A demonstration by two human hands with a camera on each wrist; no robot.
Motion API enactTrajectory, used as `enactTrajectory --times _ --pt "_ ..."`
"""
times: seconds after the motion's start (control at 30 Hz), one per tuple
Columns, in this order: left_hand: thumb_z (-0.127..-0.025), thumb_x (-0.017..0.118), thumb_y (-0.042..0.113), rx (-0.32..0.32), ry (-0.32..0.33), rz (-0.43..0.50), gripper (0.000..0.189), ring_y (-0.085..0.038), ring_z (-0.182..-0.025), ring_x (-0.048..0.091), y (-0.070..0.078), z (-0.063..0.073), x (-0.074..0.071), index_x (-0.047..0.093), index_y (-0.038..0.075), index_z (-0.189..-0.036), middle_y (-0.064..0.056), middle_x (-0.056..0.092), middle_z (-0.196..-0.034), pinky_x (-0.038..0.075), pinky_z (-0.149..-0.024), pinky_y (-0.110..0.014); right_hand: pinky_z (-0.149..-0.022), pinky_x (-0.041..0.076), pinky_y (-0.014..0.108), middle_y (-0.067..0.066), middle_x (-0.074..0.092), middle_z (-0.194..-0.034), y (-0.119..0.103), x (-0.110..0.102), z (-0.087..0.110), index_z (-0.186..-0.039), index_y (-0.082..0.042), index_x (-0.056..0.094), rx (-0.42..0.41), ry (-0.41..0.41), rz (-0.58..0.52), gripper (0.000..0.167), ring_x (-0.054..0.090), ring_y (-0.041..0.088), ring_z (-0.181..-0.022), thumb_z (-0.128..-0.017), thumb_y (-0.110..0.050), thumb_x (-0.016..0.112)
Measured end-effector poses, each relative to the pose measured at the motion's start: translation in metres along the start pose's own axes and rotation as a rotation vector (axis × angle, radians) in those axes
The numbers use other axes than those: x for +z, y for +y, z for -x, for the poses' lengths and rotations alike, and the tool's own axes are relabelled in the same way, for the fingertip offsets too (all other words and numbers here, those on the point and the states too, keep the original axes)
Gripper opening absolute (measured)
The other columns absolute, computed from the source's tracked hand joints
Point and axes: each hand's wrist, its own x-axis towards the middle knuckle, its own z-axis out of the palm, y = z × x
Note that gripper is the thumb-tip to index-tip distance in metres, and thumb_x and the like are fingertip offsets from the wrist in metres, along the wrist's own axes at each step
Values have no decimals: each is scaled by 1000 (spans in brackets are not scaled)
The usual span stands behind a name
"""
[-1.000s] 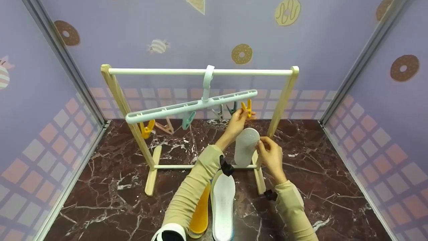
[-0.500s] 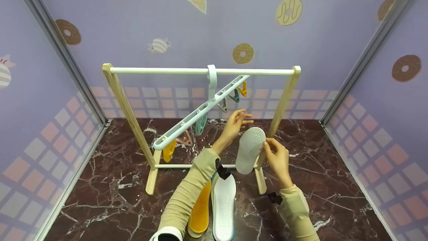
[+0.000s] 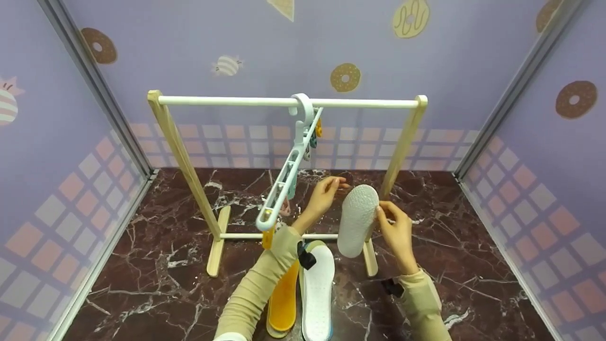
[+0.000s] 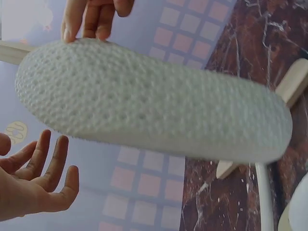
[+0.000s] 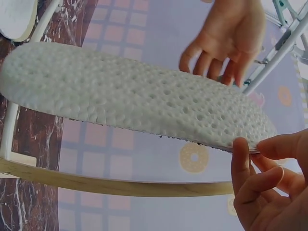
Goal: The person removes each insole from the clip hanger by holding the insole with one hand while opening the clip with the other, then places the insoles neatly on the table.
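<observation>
My right hand (image 3: 396, 232) pinches the edge of a white insole (image 3: 358, 221) near its upper end. The insole hangs at a slant, and its dimpled surface (image 4: 144, 96) fills much of the left wrist view. My left hand (image 3: 323, 196) is held just left of the insole, its fingers loosely extended and holding nothing. In the right wrist view the left hand (image 5: 226, 41) shows behind the insole. A pale green clip hanger (image 3: 293, 166) hangs by its hook from the rack's top bar, turned nearly end-on, with a yellow clip (image 3: 268, 237) at its near end.
The wooden rack (image 3: 184, 170) with white bars stands on a dark marbled surface (image 3: 161, 303). Below the hands lie an orange insole (image 3: 284, 303) and a white insole (image 3: 318, 293). Purple walls (image 3: 265, 42) enclose the sides and back.
My left hand has let go of the far yellow clip and drawn down. The hanger has swung round, its near end coming right and forward. The held insole has moved slightly right and down.
</observation>
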Motion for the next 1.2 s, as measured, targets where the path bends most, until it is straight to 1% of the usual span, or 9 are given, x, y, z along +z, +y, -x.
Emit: enactTrajectory --times 0.07,0.2,0.27,0.5,0.67,0.77,0.93,1.03,1.2 --pt "-96 37 23 104 -7 0 33 -18 -85 66 -30 -6 -4 58 -2 -104 -14 68 -92 52 -71 -23 -54 45 12 14 66 -78 1 0 2 -92 -1 66 -17 2 14 13 58 12 -67 -86 -8 56" --pt "-95 40 27 155 -29 -3 32 -14 -82 66 -83 -14 -10 61 3 -102 -7 69 -87 53 -74 -23 -53 44 12 12 66 -76 2 1 6 -91 -2 66 -41 1 27 13 54 3 -65 -86 -9 57" --pt "-95 40 28 143 -30 0 33 -15 -82 66 -94 -12 -12 61 3 -102 -8 69 -87 53 -74 -24 -53 43 12 12 65 -75 2 1 8 -91 -2 66 -47 1 31 13 53 3 -64 -86 -9 57" --pt "-95 38 9 39 32 9 29 -33 -78 64 -26 38 -18 55 -15 -98 -31 63 -88 53 -74 -37 -58 42 13 14 66 -80 1 -1 11 -93 -1 66 21 -1 -1 15 52 3 -65 -87 -11 56" --pt "-94 36 -1 0 77 -19 25 -41 -72 60 -2 62 -20 52 -20 -96 -37 59 -85 53 -66 -31 -61 42 12 19 66 -84 -16 -5 17 -94 4 65 39 8 -32 15 54 2 -68 -87 -5 55" --pt "-93 37 -3 -27 105 -77 24 -35 -60 57 8 72 -21 54 -20 -93 -38 58 -80 51 -57 -28 -60 42 11 22 65 -85 -30 -7 22 -94 7 63 50 8 -41 15 55 3 -67 -86 -2 54" --pt "-93 40 0 -59 141 -179 24 -1 -50 45 -8 81 -24 58 -15 -91 -31 59 -71 42 -49 -15 -62 43 12 24 65 -87 -36 -5 28 -96 8 62 83 -22 -67 16 54 0 -66 -87 -2 53" --pt "-93 41 3 -54 156 -209 24 -7 -51 48 -19 87 -28 60 -12 -91 -28 60 -69 40 -49 -13 -63 44 13 25 65 -86 -33 -3 30 -95 8 61 89 -44 -91 15 56 1 -67 -87 -1 53" --pt "-93 42 6 -36 161 -326 23 -23 -56 56 -18 99 -31 62 -7 -91 -19 62 -67 41 -51 -15 -63 46 15 26 64 -87 -27 2 34 -96 10 60 94 -101 -118 16 56 2 -67 -87 0 52"
